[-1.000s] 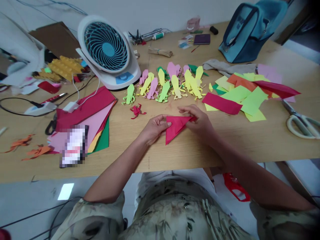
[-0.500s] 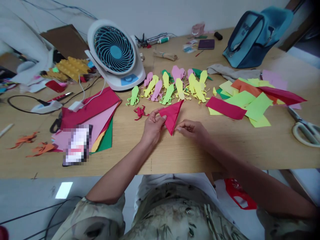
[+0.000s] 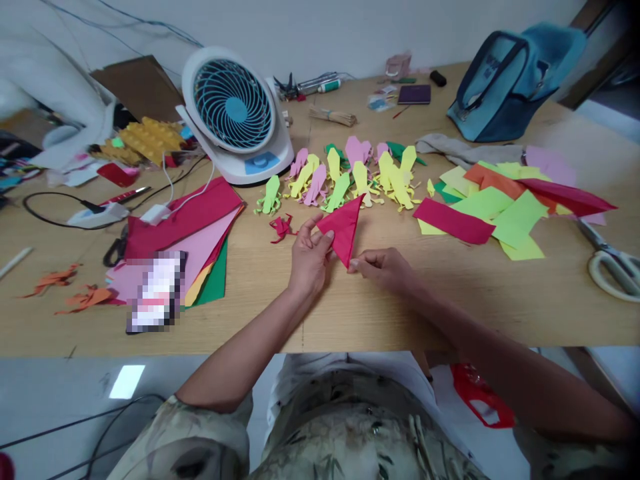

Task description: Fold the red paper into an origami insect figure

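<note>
Over the table (image 3: pixel 345 317), left hand (image 3: pixel 309 260) gripping red paper (image 3: pixel 344 227), right hand (image 3: pixel 384 268) pinching its corner (image 3: pixel 349 260)

Only blurred, illegible lettering (image 3: pixel 493 65) on the blue bag (image 3: pixel 514 90).

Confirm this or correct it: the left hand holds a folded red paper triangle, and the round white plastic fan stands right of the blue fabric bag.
One side is wrong: in the head view, the left hand holds a folded red paper triangle, and the round white plastic fan stands left, not right, of the blue fabric bag.
</note>
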Motion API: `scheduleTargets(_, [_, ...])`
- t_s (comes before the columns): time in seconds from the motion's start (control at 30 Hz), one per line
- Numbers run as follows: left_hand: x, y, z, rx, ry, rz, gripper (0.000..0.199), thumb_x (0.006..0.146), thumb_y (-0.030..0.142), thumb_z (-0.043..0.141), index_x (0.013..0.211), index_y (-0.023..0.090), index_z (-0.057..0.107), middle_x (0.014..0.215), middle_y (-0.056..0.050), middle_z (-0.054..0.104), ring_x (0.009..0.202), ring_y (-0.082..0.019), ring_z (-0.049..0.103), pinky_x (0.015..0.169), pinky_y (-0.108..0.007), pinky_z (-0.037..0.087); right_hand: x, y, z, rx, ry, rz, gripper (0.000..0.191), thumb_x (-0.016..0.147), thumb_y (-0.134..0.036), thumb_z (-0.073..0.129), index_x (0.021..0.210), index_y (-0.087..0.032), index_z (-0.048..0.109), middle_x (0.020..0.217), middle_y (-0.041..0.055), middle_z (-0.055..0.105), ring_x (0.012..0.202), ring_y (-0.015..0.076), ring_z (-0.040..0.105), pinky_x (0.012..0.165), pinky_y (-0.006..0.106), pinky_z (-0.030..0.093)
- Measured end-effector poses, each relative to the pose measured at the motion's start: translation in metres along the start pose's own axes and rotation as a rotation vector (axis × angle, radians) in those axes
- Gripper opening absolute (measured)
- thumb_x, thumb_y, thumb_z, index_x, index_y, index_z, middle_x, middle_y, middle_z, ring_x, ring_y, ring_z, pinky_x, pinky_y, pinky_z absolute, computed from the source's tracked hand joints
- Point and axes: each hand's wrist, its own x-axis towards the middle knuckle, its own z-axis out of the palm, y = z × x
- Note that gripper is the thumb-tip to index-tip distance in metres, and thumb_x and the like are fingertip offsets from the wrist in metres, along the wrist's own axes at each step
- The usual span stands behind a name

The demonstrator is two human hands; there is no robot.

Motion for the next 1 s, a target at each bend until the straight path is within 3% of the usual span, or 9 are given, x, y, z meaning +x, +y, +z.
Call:
scheduleTargets(0.3, [-0.0011, -0.0028, 0.007, -0.044, 0.034, -0.008, 0.062, 0.07, 0.023, 0.086, 0.125, 0.023, 0.057, 0.075, 0.006, 0.07, 0.057, -0.006, 0.059, 0.059, -0.018, 0.05, 0.0044, 0.0007, 0.0024, 0.023, 0.061, 0.006, 0.048, 0.082, -0.056, 0.054, 0.074, -0.016, 0.08, 0.053, 0.0001, 0.056, 0.048, 0.0096, 0.041, 0.049, 0.026, 0.026])
scheduleTargets(0.6, [-0.0017, -0.0039, 0.0095, -0.064, 0.028, 0.013, 0.061, 0.07, 0.026, 0.087, 0.123, 0.025, 0.057, 0.069, 0.008, 0.065, 0.053, -0.007, 0.056, 0.056, -0.019, 0.049, 0.0051, -0.0014, 0.0005, 0.049, 0.074, -0.002, 0.044, 0.079, -0.057, 0.061, 0.069, -0.016, 0.073, 0.052, -0.003, 0.047, 0.049, 0.0092, 0.034, 0.049, 0.026, 0.022])
scheduleTargets(0.77, [-0.0014, -0.0052, 0.0093, -0.078, 0.033, -0.01, 0.066, 0.067, 0.025, 0.089, 0.125, 0.026, 0.057, 0.082, 0.005, 0.072, 0.06, -0.008, 0.061, 0.062, -0.02, 0.052, 0.0051, 0.0, 0.0032, 0.087, 0.075, -0.042, 0.04, 0.078, -0.053, 0.063, 0.061, -0.018, 0.061, 0.053, -0.0043, 0.043, 0.051, 0.0087, 0.032, 0.05, 0.026, 0.022])
scheduleTargets(1.0, [0.0014, -0.0023, 0.0065, -0.133, 0.03, -0.049, 0.063, 0.072, 0.013, 0.083, 0.128, 0.025, 0.057, 0.082, 0.004, 0.073, 0.068, -0.009, 0.067, 0.07, -0.02, 0.056, 0.0044, -0.0047, -0.0003, 0.089, 0.073, -0.049, 0.034, 0.079, -0.051, 0.06, 0.065, -0.019, 0.057, 0.055, -0.0049, 0.042, 0.052, 0.0095, 0.034, 0.05, 0.025, 0.026])
